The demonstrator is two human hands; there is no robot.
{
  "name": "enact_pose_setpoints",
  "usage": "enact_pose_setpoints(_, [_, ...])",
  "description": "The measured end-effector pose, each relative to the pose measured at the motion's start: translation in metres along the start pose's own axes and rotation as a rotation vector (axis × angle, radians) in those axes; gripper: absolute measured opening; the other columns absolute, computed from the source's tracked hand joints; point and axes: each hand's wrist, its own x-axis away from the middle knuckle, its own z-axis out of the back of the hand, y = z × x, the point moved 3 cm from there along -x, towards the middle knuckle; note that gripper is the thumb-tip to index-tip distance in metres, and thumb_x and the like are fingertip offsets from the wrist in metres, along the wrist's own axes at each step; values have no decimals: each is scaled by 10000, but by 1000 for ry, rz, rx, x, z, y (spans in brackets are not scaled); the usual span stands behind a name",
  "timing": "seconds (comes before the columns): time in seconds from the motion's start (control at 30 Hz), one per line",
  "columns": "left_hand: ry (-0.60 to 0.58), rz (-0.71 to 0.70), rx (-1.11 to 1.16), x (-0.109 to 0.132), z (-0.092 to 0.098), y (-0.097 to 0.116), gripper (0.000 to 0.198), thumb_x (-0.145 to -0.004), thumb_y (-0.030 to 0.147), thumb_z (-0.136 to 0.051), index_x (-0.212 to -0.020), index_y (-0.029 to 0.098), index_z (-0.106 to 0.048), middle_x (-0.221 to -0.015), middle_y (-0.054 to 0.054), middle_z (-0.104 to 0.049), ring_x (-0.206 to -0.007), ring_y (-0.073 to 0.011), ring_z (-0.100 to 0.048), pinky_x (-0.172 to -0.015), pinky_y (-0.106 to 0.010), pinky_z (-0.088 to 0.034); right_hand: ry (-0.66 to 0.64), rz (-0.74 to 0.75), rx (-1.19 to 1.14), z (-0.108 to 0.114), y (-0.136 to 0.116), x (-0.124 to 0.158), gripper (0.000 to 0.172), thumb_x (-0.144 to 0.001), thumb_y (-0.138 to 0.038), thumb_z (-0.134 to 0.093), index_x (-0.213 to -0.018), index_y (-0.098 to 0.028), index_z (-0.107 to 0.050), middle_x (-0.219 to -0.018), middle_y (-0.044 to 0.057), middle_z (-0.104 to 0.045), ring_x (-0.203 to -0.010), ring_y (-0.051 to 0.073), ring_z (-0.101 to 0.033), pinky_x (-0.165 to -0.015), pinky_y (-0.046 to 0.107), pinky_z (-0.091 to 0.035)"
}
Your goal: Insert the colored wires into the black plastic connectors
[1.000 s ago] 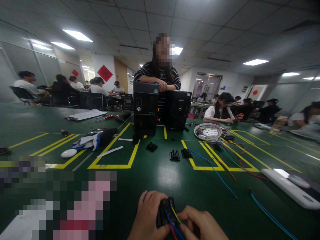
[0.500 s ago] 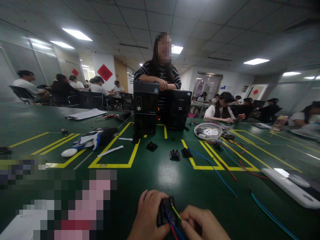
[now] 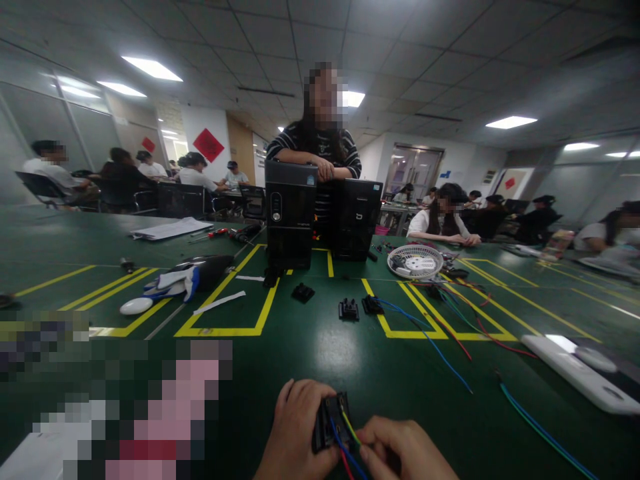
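Low in the head view, my left hand [image 3: 301, 427] is closed around the side of a small black plastic terminal block [image 3: 327, 419], holding it just above or on the table. A yellow-green wire [image 3: 349, 427] runs from the block's upper right into my right hand [image 3: 400, 445], whose thumb and forefinger pinch it. A blue wire [image 3: 338, 433] and a red wire [image 3: 346, 463] also come out of the block towards me. Similar black blocks lie farther off: one at the left [image 3: 303, 292], one in the middle [image 3: 349, 308] and one [image 3: 372, 305] beside a blue wire.
Two black computer towers [image 3: 290, 213] stand ahead, with a person [image 3: 327, 140] leaning on them. A white round basket [image 3: 415, 261] and loose wires [image 3: 463, 380] lie to the right, near a white device [image 3: 580, 377]. Blue-white gloves [image 3: 175, 283] and paper [image 3: 170, 228] lie left.
Both hands keep nearly the same pose on the terminal block and the yellow-green wire. The whole view has shifted very slightly.
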Motion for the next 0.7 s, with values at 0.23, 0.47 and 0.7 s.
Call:
enact_pose_setpoints(0.23, [-7,10,-12,1,1,2,350,-667,223,-688,-1000,226,-579,-1003,-56,-645,-991,-296,-570,-979,-546,-325,4,-13,-4,2,-1,1,182,-785,-237,-510,-759,-161,-673,-570,-17,-563,-505,111,-469,-483,201,-306])
enact_pose_setpoints(0.47, [-12,2,1,0,1,2,353,-668,210,-683,-1003,224,-572,-1003,-53,-641,-998,-291,-566,-985,-549,-314,71,10,-49,5,-4,3,274,-823,-321,-477,-789,-150,-689,-569,-15,-526,-516,124,-472,-504,218,-335])
enact_pose_setpoints(0.7, [-6,10,-2,1,0,2,357,-660,175,-678,-996,220,-567,-999,-50,-634,-996,-288,-560,-994,-560,-299,113,-7,-2,11,-5,3,270,-827,-287,-467,-815,-161,-706,-573,-7,-553,-525,134,-495,-517,229,-347])
